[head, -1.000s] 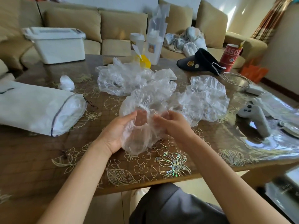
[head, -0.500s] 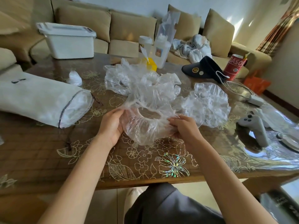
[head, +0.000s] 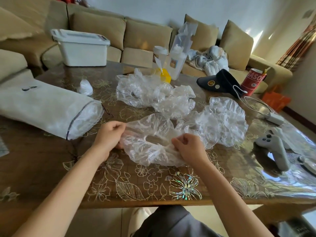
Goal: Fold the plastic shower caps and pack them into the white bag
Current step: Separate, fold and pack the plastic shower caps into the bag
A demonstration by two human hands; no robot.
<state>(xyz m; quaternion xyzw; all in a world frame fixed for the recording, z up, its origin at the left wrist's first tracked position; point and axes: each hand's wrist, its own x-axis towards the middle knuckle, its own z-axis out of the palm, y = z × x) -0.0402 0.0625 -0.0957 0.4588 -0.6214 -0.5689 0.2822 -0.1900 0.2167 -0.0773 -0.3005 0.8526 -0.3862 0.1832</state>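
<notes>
A clear plastic shower cap (head: 150, 144) lies spread on the table in front of me, its elastic opening facing up. My left hand (head: 107, 135) pinches its left edge and my right hand (head: 188, 147) pinches its right edge, stretching it flat. Several more crumpled clear caps lie behind it: a pile (head: 140, 89) at the middle and one puffed cap (head: 225, 120) to the right. The white bag (head: 42, 105) lies on its side at the left, its open end toward the caps, with clear plastic showing inside.
The brown flowered table (head: 153, 185) also holds a grey game controller (head: 273, 149) at right, a black visor (head: 220, 82), a red can (head: 253, 81), a white charger and cable (head: 271, 117), and a tall clear packet (head: 177, 62). A white storage box (head: 82, 48) sits at the back left.
The cap was bunched between my hands; my hands have moved apart and lowered it, so it now lies stretched wide on the table.
</notes>
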